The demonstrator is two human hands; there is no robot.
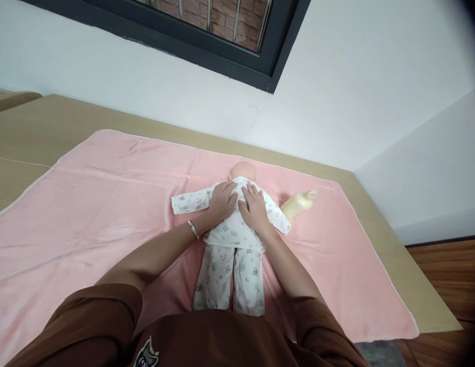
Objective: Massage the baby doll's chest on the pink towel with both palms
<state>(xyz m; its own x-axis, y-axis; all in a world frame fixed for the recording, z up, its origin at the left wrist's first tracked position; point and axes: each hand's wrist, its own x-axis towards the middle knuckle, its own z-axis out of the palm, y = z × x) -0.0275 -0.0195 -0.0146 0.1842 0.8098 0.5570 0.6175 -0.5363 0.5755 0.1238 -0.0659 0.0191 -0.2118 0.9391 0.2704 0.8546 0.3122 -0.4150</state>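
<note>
A baby doll [243, 171] lies on its back on a pink blanket [99, 204], dressed in a white printed shirt [231, 232] and matching trousers [229, 278]. My left hand [222, 200] rests flat on the doll's chest near its shoulder, fingers stretched out. A metal bangle sits on that wrist. My right hand [253, 206] lies flat beside it on the other half of the chest, fingers spread. Neither hand holds anything. A cream feeding bottle [299, 202] lies on the blanket just right of the doll's arm.
The blanket covers a tan mattress [394, 255] against a white wall. A dark-framed window [229, 35] is above. Wooden floor [451, 285] shows at the right, past the mattress edge. My brown sleeves fill the bottom of the view.
</note>
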